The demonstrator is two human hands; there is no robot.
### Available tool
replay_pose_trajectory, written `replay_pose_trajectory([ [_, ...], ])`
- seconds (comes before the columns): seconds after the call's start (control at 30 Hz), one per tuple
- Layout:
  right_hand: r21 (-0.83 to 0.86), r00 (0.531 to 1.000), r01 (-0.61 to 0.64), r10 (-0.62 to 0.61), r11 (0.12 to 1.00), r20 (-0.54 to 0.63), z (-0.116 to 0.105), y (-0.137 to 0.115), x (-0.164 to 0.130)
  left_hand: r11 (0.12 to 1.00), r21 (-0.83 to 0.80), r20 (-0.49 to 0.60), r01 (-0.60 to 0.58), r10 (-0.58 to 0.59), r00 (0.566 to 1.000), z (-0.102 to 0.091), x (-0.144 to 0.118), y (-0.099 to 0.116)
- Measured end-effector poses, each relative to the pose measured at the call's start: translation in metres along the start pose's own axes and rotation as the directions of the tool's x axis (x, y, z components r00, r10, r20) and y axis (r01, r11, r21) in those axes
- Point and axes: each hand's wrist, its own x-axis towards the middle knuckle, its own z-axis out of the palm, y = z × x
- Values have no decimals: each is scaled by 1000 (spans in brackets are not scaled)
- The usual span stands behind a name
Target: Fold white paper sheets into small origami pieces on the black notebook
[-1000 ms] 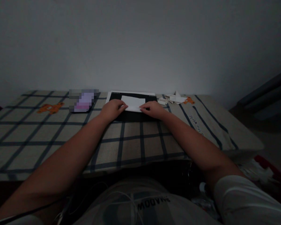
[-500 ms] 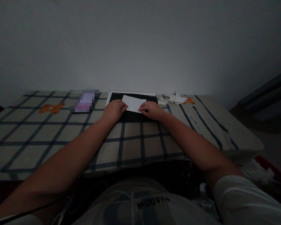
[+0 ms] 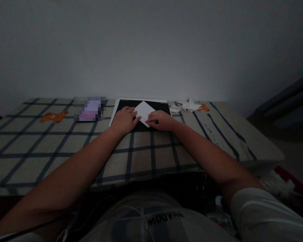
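Head view: white paper (image 3: 143, 110) now lies cornerwise, turned since earlier; left hand (image 3: 125, 120) spreads a loose grip against it, right hand (image 3: 162, 120) touches it, pinch unclear.

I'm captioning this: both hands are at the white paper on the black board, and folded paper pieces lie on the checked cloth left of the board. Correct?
Wrong side: the folded paper pieces lie on the checked cloth right of the black board, as the head view shows. The left hand and right hand are at the white paper.
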Motion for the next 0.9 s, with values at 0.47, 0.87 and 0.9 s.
replay_pose_trajectory([
  [0.47, 199, 998, 0, 11, 980, -56, 9, 4, 0, 995, -95, 52, 42, -37, 998, 11, 7, -15],
  [0.87, -105, 990, -109, 118, 988, 77, 0, 1, -1, 992, -119, 107, 35, -23, 994, 5, 7, -14],
  [0.9, -104, 991, -99, 107, 990, 75, -2, -1, 0, 992, -126, 110, 24, -10, 994, 6, 7, -15],
])
